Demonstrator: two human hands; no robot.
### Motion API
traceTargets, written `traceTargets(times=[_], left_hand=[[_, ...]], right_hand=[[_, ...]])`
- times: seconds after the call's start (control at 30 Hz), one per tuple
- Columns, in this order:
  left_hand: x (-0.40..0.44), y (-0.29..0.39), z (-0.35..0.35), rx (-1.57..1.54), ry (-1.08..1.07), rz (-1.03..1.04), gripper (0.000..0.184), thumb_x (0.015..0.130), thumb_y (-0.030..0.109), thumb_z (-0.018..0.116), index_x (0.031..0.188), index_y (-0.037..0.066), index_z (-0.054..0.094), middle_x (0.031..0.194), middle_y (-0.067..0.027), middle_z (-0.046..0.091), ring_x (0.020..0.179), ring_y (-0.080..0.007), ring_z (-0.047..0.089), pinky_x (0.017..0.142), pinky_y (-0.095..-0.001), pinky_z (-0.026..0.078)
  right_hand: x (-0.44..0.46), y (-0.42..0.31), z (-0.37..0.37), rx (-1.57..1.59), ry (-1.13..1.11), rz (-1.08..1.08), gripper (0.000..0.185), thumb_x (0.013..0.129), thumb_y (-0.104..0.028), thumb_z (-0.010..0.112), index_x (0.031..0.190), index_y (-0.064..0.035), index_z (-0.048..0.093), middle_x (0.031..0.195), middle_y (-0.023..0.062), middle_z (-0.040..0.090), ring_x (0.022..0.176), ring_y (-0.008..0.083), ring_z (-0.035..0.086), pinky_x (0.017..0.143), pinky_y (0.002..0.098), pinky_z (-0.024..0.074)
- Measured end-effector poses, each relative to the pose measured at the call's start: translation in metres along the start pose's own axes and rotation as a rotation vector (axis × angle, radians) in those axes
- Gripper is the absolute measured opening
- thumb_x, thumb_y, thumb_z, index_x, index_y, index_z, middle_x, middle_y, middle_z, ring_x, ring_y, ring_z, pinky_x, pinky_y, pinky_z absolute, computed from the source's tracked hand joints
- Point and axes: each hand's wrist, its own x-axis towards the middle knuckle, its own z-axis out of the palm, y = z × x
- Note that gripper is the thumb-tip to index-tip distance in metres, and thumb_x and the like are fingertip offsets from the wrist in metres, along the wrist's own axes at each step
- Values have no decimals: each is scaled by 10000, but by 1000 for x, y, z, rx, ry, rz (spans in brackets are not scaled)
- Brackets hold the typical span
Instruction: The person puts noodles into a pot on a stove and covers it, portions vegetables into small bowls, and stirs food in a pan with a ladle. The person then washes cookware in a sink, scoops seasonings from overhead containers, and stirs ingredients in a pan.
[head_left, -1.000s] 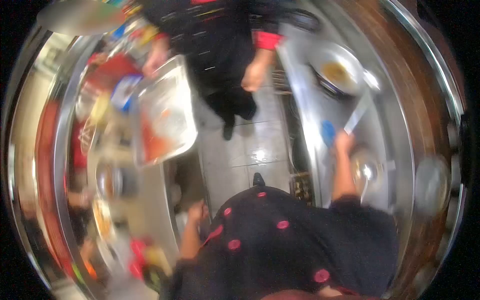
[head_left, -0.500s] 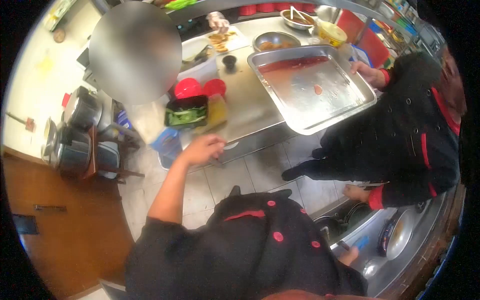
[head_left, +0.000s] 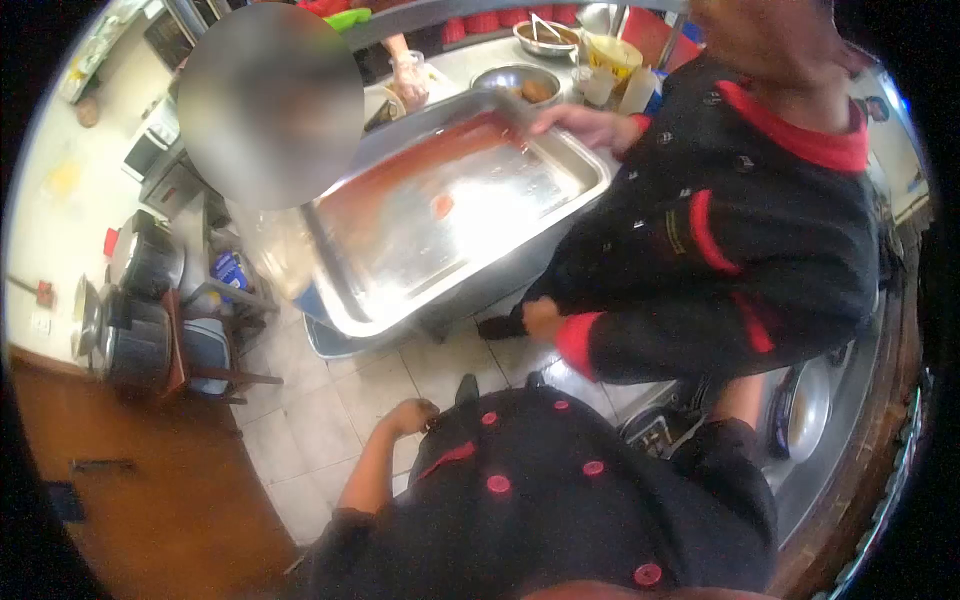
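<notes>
One wide metal tray (head_left: 505, 205), held up in a co-worker's hand (head_left: 585, 127), likely stiff, light, slick with red residue (head_left: 430, 160), best taken by opposite rims; left hand (head_left: 410, 416) apart, grip unclear; right hand hidden.

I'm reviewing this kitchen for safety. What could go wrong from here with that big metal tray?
The metal tray might tip: only one co-worker's hand is seen gripping it, while the other hand is off it. The reddish residue could then spill. A bump seems possible too: the co-worker's black sleeve partly covers the wearer's right forearm.
</notes>
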Motion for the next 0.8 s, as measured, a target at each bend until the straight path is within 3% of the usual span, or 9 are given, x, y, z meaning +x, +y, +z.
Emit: traceTargets(times=[0.17, 0.33, 0.37, 0.43, 0.5, 0.53, 0.57, 0.63, 0.8], left_hand=[[9, -23, 51, 757, 74, 433, 273, 802, 199, 591, 1003, 44, 693, 963, -131, 703, 908, -348, 654, 815, -420, 508], [-19, -32, 93, 375, 273, 188, 281, 721, 105, 594, 975, 16, 674, 884, -147, 694, 796, -208, 672, 694, -352, 535], [-38, 8, 104, 251, 308, -81, 241, 721, 112, 620, 937, 28, 686, 866, -146, 695, 818, -258, 677, 710, -363, 527], [-62, 11, 126, 402, 360, 90, 201, 768, 170, 615, 905, 56, 708, 846, -151, 695, 844, -312, 672, 743, -380, 515], [-68, 5, 143, 300, 304, -70, 243, 789, 229, 607, 966, 103, 715, 963, -161, 689, 916, -342, 650, 796, -383, 505], [-46, -42, 150, 593, -37, -145, 369, 881, 323, 571, 1170, 109, 651, 1188, -137, 637, 1074, -299, 607, 912, -372, 471], [-53, -41, 158, 492, -20, -159, 381, 890, 331, 562, 1187, 106, 637, 1205, -133, 626, 1089, -296, 597, 923, -372, 464], [-59, -20, 167, 298, 70, -187, 406, 907, 348, 544, 1221, 99, 610, 1240, -126, 603, 1118, -288, 578, 945, -373, 449], [-83, 123, 165, -490, 250, -266, 471, 950, 391, 499, 1305, 83, 542, 1328, -107, 546, 1192, -269, 530, 1000, -375, 412]], right_hand=[[-1, -1, 73, -147, -397, 16, 423, 920, -275, 546, 1266, -33, 550, 1210, 154, 605, 1114, 299, 577, 974, 392, 439], [10, 40, 154, -317, -785, -57, 408, 914, -265, 554, 1242, -23, 568, 1217, 163, 606, 1135, 290, 570, 995, 383, 422], [7, 57, 168, -340, -810, -80, 405, 913, -263, 556, 1237, -22, 571, 1219, 164, 607, 1139, 288, 569, 999, 381, 418], [-10, 90, 187, -369, -827, -131, 399, 910, -260, 559, 1227, -18, 578, 1222, 168, 607, 1147, 284, 566, 1007, 378, 411], [-44, 75, 195, -320, -852, -86, 394, 914, -269, 567, 1213, -14, 587, 1213, 169, 610, 1166, 279, 555, 1017, 366, 400], [-53, 94, 200, -287, -961, -232, 401, 920, -287, 574, 1218, -19, 587, 1163, 149, 629, 1112, 257, 579, 987, 360, 423], [-58, 112, 202, -257, -1067, -384, 408, 926, -305, 582, 1223, -24, 586, 1112, 128, 648, 1059, 234, 602, 956, 353, 446], [-72, 105, 197, -173, -1364, 310, 456, 934, -379, 580, 1237, -38, 585, 999, 78, 660, 940, 166, 619, 882, 332, 485], [-94, 115, 183, -462, -1392, 128, 424, 907, -382, 588, 1105, -15, 662, 974, 139, 691, 859, 211, 669, 813, 331, 509]])
